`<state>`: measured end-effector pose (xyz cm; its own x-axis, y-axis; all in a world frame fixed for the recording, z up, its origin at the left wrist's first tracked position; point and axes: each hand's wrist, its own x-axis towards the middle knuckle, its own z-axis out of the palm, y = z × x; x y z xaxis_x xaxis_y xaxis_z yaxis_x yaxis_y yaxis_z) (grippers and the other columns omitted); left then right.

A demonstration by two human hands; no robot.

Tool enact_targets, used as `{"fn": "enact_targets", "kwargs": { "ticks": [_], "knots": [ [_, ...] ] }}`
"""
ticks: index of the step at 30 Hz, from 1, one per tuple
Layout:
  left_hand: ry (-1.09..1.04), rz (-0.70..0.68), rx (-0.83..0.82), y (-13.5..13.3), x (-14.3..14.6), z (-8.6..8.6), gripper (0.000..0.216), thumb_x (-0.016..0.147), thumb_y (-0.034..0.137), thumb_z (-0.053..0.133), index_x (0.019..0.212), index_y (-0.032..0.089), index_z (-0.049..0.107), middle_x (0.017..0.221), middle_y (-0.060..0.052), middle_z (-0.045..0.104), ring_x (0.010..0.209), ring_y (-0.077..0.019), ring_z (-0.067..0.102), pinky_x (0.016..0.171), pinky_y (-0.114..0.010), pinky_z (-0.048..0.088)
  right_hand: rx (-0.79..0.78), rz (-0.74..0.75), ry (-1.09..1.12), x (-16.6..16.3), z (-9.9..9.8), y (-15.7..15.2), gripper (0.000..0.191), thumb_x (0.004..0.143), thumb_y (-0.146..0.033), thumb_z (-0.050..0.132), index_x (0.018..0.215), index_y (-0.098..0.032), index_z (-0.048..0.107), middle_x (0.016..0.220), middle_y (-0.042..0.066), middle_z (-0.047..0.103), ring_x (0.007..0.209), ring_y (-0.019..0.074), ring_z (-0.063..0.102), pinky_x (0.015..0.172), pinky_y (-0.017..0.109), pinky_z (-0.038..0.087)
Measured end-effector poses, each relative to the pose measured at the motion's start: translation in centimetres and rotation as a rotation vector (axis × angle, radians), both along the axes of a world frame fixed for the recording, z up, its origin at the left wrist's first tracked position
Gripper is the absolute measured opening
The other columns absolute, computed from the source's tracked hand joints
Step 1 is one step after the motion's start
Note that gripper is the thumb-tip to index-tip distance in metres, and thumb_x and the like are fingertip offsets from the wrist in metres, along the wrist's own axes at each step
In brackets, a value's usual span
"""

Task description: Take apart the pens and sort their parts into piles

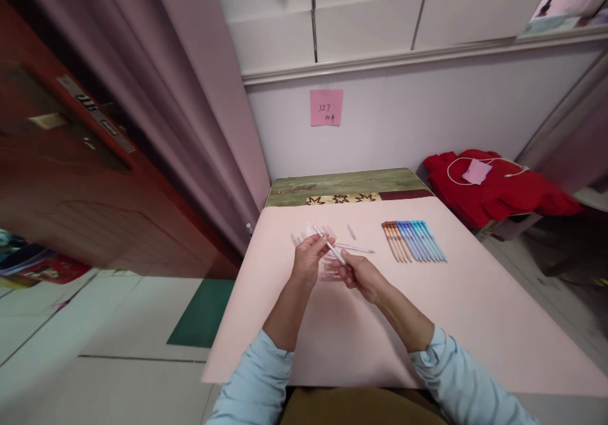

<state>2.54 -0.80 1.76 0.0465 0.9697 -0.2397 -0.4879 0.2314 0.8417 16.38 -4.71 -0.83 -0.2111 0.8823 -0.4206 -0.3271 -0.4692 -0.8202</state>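
Note:
Over the pink-covered table, my left hand (311, 257) and my right hand (363, 274) are both closed on a slim white pen (336, 253). It slants between them, my left fingers on its upper part and my right fingers at its lower end. Several pale pen parts lie behind and under my hands, partly hidden by them. Beyond my right fingertips lies a thin whitish pen-like piece (361, 248), and a short pale piece (351, 231) rests farther back. To the right, a neat row of brown, blue and turquoise pens (413, 241) lies side by side.
A pink cover (475, 323) spreads over the table, with a green patterned strip (389, 181) at its back edge. A red cloth (503, 190) with a white cable is piled at the right. A purple curtain (199, 95) and a brown door (95, 178) stand on the left.

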Motion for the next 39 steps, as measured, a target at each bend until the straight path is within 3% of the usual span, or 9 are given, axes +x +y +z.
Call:
{"fn": "enact_targets", "kwargs": {
  "ticks": [4,9,14,17,19,25,30,35,39],
  "knots": [
    [-0.002,0.012,0.001,0.1,0.0,0.0,0.025,0.065,0.024,0.081,0.083,0.011,0.068,0.079,-0.008,0.072,0.072,-0.0132,0.066,0.08,-0.027,0.05,0.081,-0.048,0.051,0.2,0.1,0.0,0.038,0.064,-0.043,0.082,0.084,-0.019,0.061,0.077,-0.001,0.066,0.063,0.0102,0.06,0.059,0.022,0.047],
    [0.009,0.008,-0.009,0.2,0.0,-0.1,0.026,0.064,0.024,0.082,0.082,0.01,0.068,0.08,-0.009,0.072,0.073,-0.0133,0.066,0.081,-0.028,0.05,-0.002,0.034,0.02,0.3,-0.2,0.1,0.042,0.083,-0.058,0.059,0.084,-0.016,0.063,0.059,-0.002,0.059,0.042,0.006,0.045,0.042,0.019,0.033],
    [0.014,0.047,-0.008,0.6,-0.2,-0.2,0.028,0.063,0.025,0.082,0.082,0.012,0.067,0.08,-0.008,0.072,0.076,-0.0147,0.067,0.081,-0.029,0.051,0.054,-0.005,0.047,0.3,-0.4,0.2,0.04,0.064,-0.041,0.084,0.087,-0.02,0.059,0.075,-0.003,0.066,0.058,0.0076,0.058,0.054,0.019,0.043],
    [0.028,0.037,-0.012,0.7,-0.3,-0.3,0.028,0.064,0.026,0.082,0.083,0.011,0.068,0.08,-0.009,0.072,0.074,-0.0145,0.066,0.079,-0.029,0.051,0.005,0.059,0.04,0.2,-0.5,0.4,0.041,0.076,-0.055,0.069,0.089,-0.017,0.063,0.065,-0.002,0.061,0.045,0.0054,0.048,0.041,0.017,0.031],
    [0.025,0.036,-0.028,0.7,-0.4,-0.5,0.027,0.064,0.025,0.082,0.083,0.011,0.067,0.08,-0.009,0.072,0.072,-0.0135,0.066,0.077,-0.027,0.051,0.03,0.052,0.019,0.0,-0.6,0.5,0.043,0.075,-0.058,0.068,0.082,-0.015,0.063,0.056,-0.004,0.056,0.04,0.0044,0.042,0.038,0.017,0.027],
    [-0.015,0.215,-0.066,1.8,-1.6,-0.7,0.023,0.071,0.023,0.077,0.086,0.012,0.065,0.087,-0.009,0.072,0.067,-0.0108,0.064,0.067,-0.025,0.052,0.083,-0.103,-0.091,0.1,-1.3,0.5,0.049,0.047,-0.04,0.09,0.075,-0.018,0.056,0.066,-0.003,0.066,0.06,0.0128,0.063,0.056,0.023,0.048],
    [-0.01,0.24,-0.087,2.6,-3.4,-1.5,0.018,0.074,0.02,0.073,0.084,0.012,0.062,0.083,-0.009,0.07,0.066,-0.0108,0.063,0.067,-0.025,0.053,0.024,-0.106,-0.127,0.0,-1.9,0.7,0.045,0.053,-0.046,0.086,0.069,-0.019,0.053,0.059,-0.002,0.064,0.055,0.0123,0.061,0.054,0.023,0.047],
    [-0.005,0.105,-0.1,1.6,-3.4,-2.9,0.023,0.068,0.022,0.073,0.072,0.016,0.052,0.054,0.006,0.049,0.047,-0.0071,0.049,0.056,-0.025,0.05,0.02,-0.131,-0.159,-1.0,-1.7,1.6,0.044,0.057,-0.051,0.081,0.068,-0.019,0.053,0.057,-0.003,0.061,0.05,0.0111,0.057,0.051,0.023,0.046],
    [0.024,0.002,-0.093,0.6,-2.1,-3.4,0.032,0.064,0.03,0.078,0.072,0.017,0.05,0.045,0.012,0.031,0.037,-0.0037,0.029,0.041,-0.02,0.034,0.089,-0.052,-0.173,-2.1,-1.8,1.9,0.041,0.06,-0.05,0.079,0.068,-0.019,0.054,0.057,-0.004,0.06,0.048,0.0099,0.052,0.048,0.023,0.041]
  ]
}}
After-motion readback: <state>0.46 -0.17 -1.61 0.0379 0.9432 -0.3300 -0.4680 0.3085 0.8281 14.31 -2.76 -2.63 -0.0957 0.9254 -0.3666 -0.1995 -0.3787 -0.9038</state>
